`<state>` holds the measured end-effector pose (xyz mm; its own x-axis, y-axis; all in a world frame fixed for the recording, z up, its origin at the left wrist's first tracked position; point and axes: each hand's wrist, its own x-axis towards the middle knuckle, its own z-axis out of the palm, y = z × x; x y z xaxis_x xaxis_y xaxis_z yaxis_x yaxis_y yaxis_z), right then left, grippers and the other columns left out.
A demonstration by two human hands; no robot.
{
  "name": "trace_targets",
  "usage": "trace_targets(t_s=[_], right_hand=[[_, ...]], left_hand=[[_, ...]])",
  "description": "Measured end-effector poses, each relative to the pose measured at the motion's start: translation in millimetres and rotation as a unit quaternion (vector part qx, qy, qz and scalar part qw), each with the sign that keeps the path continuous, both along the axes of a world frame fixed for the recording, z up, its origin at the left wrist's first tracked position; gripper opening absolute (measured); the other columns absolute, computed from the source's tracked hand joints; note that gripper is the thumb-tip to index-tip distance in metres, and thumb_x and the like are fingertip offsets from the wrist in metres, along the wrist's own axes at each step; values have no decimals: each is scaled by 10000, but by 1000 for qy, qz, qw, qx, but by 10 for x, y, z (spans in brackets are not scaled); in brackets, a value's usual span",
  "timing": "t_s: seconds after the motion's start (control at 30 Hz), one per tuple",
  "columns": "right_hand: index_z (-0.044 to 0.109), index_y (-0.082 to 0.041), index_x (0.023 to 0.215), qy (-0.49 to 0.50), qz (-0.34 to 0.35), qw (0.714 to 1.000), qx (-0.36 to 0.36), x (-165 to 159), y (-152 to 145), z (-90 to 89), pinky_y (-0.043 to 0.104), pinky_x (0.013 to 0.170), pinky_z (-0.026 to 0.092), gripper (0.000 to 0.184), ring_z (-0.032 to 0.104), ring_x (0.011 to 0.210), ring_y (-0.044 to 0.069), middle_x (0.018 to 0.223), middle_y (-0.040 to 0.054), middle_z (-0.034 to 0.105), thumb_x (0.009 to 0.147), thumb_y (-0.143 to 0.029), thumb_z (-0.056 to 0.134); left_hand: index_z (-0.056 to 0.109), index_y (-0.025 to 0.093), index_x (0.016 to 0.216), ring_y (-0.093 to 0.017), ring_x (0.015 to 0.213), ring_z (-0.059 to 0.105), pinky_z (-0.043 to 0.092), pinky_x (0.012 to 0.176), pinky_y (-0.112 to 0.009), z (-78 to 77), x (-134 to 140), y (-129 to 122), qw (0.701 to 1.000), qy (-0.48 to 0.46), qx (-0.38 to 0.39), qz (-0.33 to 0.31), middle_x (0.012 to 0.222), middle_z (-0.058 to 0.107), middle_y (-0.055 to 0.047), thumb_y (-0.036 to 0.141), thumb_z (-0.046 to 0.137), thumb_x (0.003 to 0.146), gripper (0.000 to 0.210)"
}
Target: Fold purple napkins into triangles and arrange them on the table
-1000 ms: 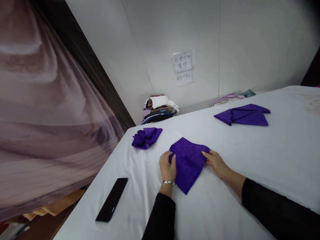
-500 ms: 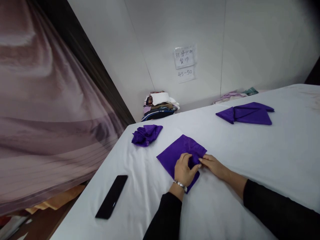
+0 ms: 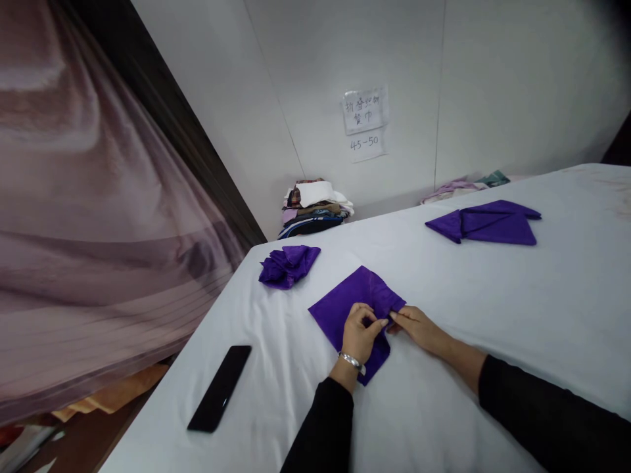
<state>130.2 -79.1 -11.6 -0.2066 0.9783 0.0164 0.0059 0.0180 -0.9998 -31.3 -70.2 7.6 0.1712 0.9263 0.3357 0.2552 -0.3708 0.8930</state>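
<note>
1. The purple napkin (image 3: 348, 305) lies flat on the white tabletop (image 3: 493, 315), in front of the person.
2. The left hand (image 3: 359, 333) rests on the napkin. Its thumb and finger pinch a small bit of cloth at the right corner.
3. The right hand (image 3: 413, 323) touches the same corner. Its fingers are closed on the edge, right next to the left hand.
4. A second ago the hands were far apart, one on each side of the napkin. Now they have come together at one corner, so a new small fold seems to be starting there.
5. A bunched purple napkin (image 3: 287, 264) sits behind, and a folded purple napkin (image 3: 486, 223) lies far to the right.
6. A black phone (image 3: 219, 387) lies near the left edge.
</note>
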Motion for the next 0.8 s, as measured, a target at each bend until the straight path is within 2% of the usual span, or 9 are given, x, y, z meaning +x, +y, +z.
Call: trace_targets(t_s=[0.2,0.3,0.4,0.47,0.57,0.7,0.8], right_hand=[[591,-164,728,87,-31,995,-38,26,-18,63,341,643,468,371,591,630,173,665,20,629,731,-534,573],[582,-183,816,130,-69,989,-30,82,-11,94,320,603,467,324,584,625,165,671,10,624,747,-499,578],[574,-190,836,167,-123,978,-15,182,28,104,296,572,463,283,568,599,148,660,1,612,755,-460,590],[573,-192,806,186,-162,969,-8,283,60,126,285,564,466,253,562,587,140,651,-9,604,744,-434,610],[581,-196,780,200,-208,957,18,495,87,220,282,561,479,231,568,584,139,660,-18,612,708,-405,649],[589,-202,787,231,-300,923,64,880,79,376,260,531,487,211,563,553,121,658,-30,614,661,-346,677],[555,-193,712,248,-387,886,63,1184,43,385,230,473,471,183,532,499,96,615,-42,586,620,-288,682]], left_hand=[[538,182,544,-139,798,528,366,786,-272,12,-198,139,977,-175,-108,52,787,599,2,271,717,618,212],[514,185,555,-107,673,501,373,693,-247,-15,-342,234,964,-218,-126,84,677,564,34,347,698,636,258],[447,196,535,-80,524,424,351,573,-230,-17,-488,307,946,-271,-146,104,525,459,74,434,673,644,345],[410,202,526,-75,485,398,337,530,-225,20,-566,326,935,-301,-155,106,486,423,82,469,667,636,387],[425,201,548,-81,498,424,350,526,-225,109,-633,308,924,-331,-163,98,506,452,74,490,676,616,389],[499,188,633,-90,531,467,373,542,-227,198,-650,250,920,-339,-180,79,562,507,62,502,688,598,368],[517,177,649,-82,516,457,368,527,-220,225,-657,218,922,-330,-191,71,567,513,62,497,703,581,377]])
